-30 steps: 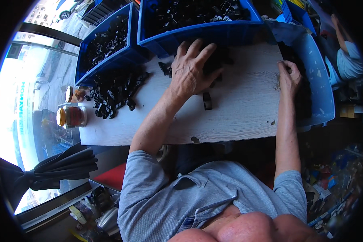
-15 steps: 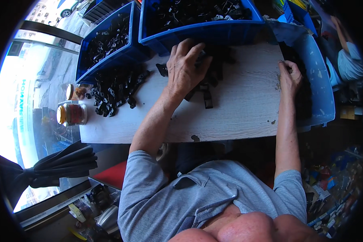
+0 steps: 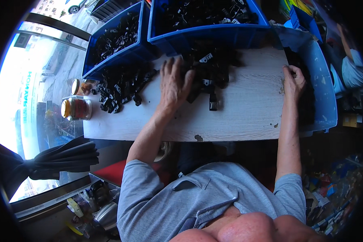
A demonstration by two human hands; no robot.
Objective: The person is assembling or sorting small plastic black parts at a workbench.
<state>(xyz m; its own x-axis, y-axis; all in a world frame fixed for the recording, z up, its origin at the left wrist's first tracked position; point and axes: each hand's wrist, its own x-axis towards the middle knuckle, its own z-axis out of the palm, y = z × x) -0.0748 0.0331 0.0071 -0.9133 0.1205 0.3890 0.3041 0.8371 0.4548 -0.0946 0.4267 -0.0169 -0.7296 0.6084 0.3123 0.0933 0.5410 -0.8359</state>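
Observation:
My left hand (image 3: 173,84) is over the table, its fingers stretched out and the thumb apart, with nothing seen in it. It lies between two heaps of small black parts. The middle heap (image 3: 212,76), just right of the thumb, has a few pale metal pieces showing; one part lies at its near end. The left heap (image 3: 119,86) spreads below the left bin. At the table's right edge my right hand (image 3: 293,82) has its thumb and fingers pinched together; whatever is between them, if anything, cannot be made out.
Two blue bins of black parts, one on the left (image 3: 105,68) and a larger one (image 3: 209,34), border the table (image 3: 242,117) at the back. A pale blue tub (image 3: 324,97) holds dark parts on the right. Jars (image 3: 77,109) stand at the left edge. Another person's arm (image 3: 345,42) shows far right.
My left hand has drawn back from the middle heap toward the left and its fingers have straightened. More of that heap now shows. My right hand stays pinched at the table's edge.

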